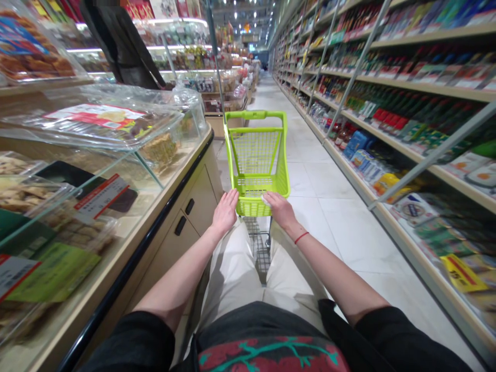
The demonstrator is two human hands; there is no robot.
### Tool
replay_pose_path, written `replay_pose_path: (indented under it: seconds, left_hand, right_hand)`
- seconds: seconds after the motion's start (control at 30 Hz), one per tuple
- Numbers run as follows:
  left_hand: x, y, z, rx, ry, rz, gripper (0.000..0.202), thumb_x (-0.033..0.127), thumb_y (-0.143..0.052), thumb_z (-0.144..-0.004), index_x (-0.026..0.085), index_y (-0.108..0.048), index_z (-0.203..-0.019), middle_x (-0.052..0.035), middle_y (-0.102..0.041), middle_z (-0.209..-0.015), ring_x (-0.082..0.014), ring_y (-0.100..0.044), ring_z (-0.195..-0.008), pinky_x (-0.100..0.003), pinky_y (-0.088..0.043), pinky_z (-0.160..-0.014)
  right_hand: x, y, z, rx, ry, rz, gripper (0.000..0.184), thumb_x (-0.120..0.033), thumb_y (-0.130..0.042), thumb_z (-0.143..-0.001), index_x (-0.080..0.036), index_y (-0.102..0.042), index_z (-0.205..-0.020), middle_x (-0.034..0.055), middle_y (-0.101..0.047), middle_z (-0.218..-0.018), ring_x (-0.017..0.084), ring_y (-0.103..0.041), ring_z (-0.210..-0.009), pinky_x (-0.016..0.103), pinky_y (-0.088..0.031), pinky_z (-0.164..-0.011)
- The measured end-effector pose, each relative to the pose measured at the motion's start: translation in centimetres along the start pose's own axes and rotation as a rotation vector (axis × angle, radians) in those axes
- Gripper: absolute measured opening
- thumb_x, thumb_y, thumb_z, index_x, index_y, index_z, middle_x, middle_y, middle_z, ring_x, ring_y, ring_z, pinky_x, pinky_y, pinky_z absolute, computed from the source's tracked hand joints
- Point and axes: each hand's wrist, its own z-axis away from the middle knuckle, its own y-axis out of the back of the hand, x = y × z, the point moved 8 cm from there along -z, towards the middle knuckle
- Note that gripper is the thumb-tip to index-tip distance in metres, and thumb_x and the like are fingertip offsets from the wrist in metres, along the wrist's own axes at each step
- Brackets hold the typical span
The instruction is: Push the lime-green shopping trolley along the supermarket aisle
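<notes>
A small lime-green shopping cart (257, 155) stands in a store aisle right in front of me. My left hand (225, 211) wraps its fingers over the left end of the cart's near handle. My right hand (279, 207), with a red string on the wrist, grips the right end of the same handle and seems to pin a small white scrap against it. The cart basket looks empty. My legs in light trousers show below the handle.
A glass-topped counter (116, 155) with packaged baked goods runs along my left. Long shelves (387, 134) of packaged goods line the right. A person in a dark coat (124, 46) stands behind the counter at the far left. The white tiled aisle (310, 170) stretches ahead.
</notes>
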Motion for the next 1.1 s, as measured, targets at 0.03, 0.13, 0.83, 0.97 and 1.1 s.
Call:
replay_pose_path:
  seconds: [0.03,0.13,0.83,0.97,1.1]
  left_hand:
    - [0.1,-0.1,0.1,-0.006,0.001,-0.001,0.072,-0.003,-0.039,-0.079,0.006,-0.04,-0.15,-0.0146,-0.038,-0.159,-0.0207,-0.028,-0.152,-0.042,-0.023,-0.127]
    - [0.5,-0.2,0.4,-0.017,0.001,-0.001,0.078,-0.004,-0.039,-0.077,0.007,-0.035,-0.154,-0.0139,-0.034,-0.162,-0.0209,-0.023,-0.153,-0.044,-0.021,-0.128]
    - [2.3,-0.5,1.2,0.014,-0.007,-0.003,0.078,0.001,-0.04,-0.08,0.01,-0.028,-0.157,-0.0143,-0.035,-0.161,-0.0227,-0.023,-0.153,-0.046,-0.021,-0.127]
    - [2.3,-0.7,1.3,0.01,-0.008,0.021,0.08,-0.001,-0.04,-0.077,0.007,-0.029,-0.156,-0.0161,-0.033,-0.162,-0.0229,-0.02,-0.154,-0.045,-0.021,-0.128]
    - [2.4,-0.7,1.3,0.011,-0.006,0.03,0.079,0.001,-0.043,-0.077,0.006,-0.03,-0.155,-0.0169,-0.034,-0.161,-0.0244,-0.021,-0.154,-0.045,-0.023,-0.127]
  right_hand:
    - [1.1,0.6,0.5,0.011,-0.025,0.019,0.043,-0.001,-0.048,-0.09,-0.017,-0.068,-0.125,0.0139,-0.068,-0.131,0.023,-0.062,-0.123,0.044,-0.046,-0.112]
    - [3.1,1.6,1.7,0.056,-0.09,0.055,0.046,0.0,-0.047,-0.089,-0.016,-0.066,-0.127,0.0145,-0.067,-0.132,0.024,-0.06,-0.126,0.047,-0.042,-0.115]
    - [-0.6,-0.9,0.8,0.048,-0.019,0.025,0.049,-0.001,-0.047,-0.09,-0.02,-0.063,-0.132,0.0128,-0.063,-0.138,0.024,-0.055,-0.133,0.049,-0.039,-0.117]
    - [3.1,0.6,2.5,0.098,-0.125,0.04,0.052,0.002,-0.044,-0.087,-0.018,-0.062,-0.131,0.0147,-0.062,-0.14,0.023,-0.051,-0.137,0.05,-0.038,-0.118]
    - [3.2,0.4,2.5,0.099,-0.211,0.049,0.053,0.004,-0.042,-0.086,-0.013,-0.061,-0.132,0.0173,-0.06,-0.141,0.023,-0.049,-0.139,0.048,-0.037,-0.119]
